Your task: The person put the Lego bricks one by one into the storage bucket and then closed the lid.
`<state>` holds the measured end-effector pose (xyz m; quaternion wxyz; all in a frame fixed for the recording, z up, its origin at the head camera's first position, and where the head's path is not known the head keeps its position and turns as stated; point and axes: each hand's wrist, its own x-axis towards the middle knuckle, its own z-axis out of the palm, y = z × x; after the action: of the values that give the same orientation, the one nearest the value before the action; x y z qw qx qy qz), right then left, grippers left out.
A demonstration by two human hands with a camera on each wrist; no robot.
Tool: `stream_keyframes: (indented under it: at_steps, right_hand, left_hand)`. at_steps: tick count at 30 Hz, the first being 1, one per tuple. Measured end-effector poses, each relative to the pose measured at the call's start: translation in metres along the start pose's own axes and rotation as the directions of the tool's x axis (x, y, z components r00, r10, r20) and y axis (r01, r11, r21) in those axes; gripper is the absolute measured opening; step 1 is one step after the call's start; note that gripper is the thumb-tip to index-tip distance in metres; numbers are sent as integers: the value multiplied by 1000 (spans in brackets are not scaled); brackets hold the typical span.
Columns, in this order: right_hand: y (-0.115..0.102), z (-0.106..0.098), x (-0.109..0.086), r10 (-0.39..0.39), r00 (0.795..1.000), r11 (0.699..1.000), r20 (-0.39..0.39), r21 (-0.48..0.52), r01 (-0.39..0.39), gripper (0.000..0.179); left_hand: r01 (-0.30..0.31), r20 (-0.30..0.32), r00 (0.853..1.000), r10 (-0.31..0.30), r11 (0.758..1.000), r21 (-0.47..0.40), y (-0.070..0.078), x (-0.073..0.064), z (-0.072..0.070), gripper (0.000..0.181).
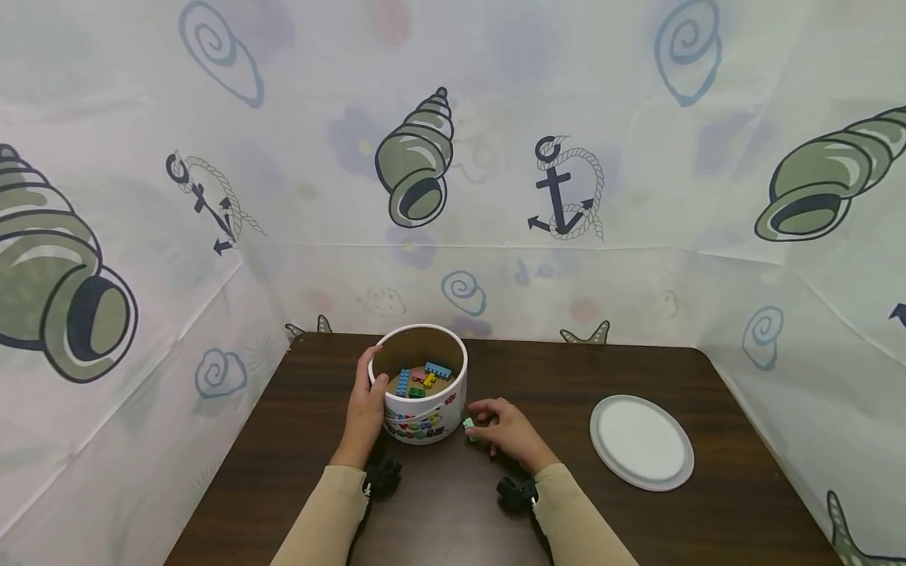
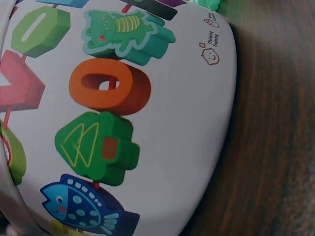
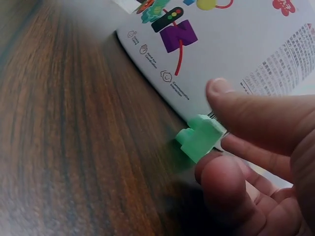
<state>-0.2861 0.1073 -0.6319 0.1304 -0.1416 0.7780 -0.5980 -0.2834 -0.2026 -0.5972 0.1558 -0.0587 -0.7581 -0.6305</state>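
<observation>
A round white tub (image 1: 425, 417) with colourful printed pictures stands upright on the table. Several building blocks lie inside, among them a long blue block (image 1: 403, 383), a yellow block (image 1: 429, 380) and a green block (image 1: 416, 392). My left hand (image 1: 364, 413) holds the tub's left side, fingers at the rim. Low beside the tub's right side is a small light green building block (image 3: 203, 138) with studs. My right hand (image 1: 511, 431) is around this block, thumb and fingers spread apart. One fingertip is right at the block's lower edge, while another finger stands off above it.
A white round plate (image 1: 642, 442) lies on the right of the dark wooden table (image 1: 524, 369). Patterned cloth walls (image 1: 495, 291) with shells and anchors enclose the table's back and sides. A dark wrist camera (image 1: 517, 494) sits at each sleeve cuff.
</observation>
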Motion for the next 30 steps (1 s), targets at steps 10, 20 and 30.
stream_keyframes:
  at_steps: [10,20,30]
  right_hand:
    - [-1,0,0,0,1000,999,29,-50,2,34]
    - [-1,-6,-1,-22,996,988,83,153,9,56]
    - [3,-20,1,8,990,961,139,274,-46,39]
  left_hand:
    - [-16,-6,1000,16,1000,8,-1,-1,1,55]
    - [-21,-6,1000,21,1000,15,1,-1,2,55]
    - [-25,-2,1000,25,1000,11,0,2,1,55]
